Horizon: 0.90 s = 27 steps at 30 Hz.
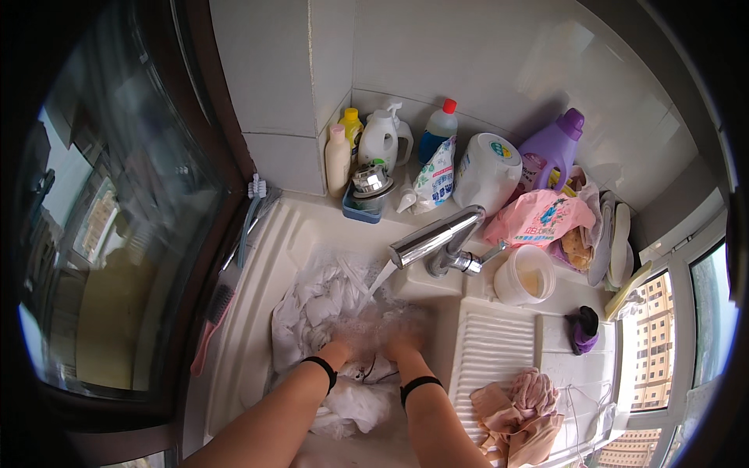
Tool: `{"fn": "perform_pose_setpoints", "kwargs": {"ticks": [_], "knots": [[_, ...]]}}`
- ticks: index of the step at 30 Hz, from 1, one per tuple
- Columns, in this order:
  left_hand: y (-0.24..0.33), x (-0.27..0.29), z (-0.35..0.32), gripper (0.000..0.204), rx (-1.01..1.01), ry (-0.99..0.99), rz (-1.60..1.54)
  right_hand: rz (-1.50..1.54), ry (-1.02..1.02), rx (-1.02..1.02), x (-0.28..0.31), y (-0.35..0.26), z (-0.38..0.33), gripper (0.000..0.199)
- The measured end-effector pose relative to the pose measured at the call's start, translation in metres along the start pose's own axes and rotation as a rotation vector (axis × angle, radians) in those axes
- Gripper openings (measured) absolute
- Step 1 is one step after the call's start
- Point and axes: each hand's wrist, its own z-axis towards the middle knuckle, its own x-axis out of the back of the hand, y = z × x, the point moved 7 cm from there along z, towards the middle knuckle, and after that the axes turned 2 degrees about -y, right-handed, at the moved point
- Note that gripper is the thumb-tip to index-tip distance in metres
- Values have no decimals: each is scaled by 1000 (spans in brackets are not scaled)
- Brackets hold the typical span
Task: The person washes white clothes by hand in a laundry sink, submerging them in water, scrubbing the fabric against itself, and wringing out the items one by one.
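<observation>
Both my forearms reach down into a white laundry sink [225, 355], with a black band round each wrist. White cloth [316, 300] lies bunched in cloudy, sudsy water there. My left hand [349, 334] is sunk in the foam at the cloth, its fingers hidden. Close to its right, my right hand [406, 334] is also under the suds, and its fingers do not show. Water runs from the chrome faucet [429, 240] onto the cloth just beyond my hands.
Detergent bottles and a purple jug [550, 148] line the back ledge. Right of the sink are a white tub [524, 275], a ribbed washboard [495, 343] and pink cloth [519, 417]. Brushes, one a pink brush [212, 327], lie along the left edge beside a dark-framed window [203, 101].
</observation>
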Motion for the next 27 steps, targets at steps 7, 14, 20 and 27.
{"fn": "perform_pose_setpoints", "kwargs": {"ticks": [7, 14, 20, 27], "knots": [[62, 0, 7, 47, -19, 209, -79, 910, 73, -174, 15, 49, 35, 32], [10, -68, 29, 35, 11, 284, 66, 1526, 281, -228, 138, 59, -7, 35], [-7, -32, 29, 26, 53, 380, -198, 1598, 333, -231, 200, 81, -23, 51], [-9, 26, 1, 25, -57, 272, -1265, 1425, 385, -4, 237, 73, -27, 59]]}}
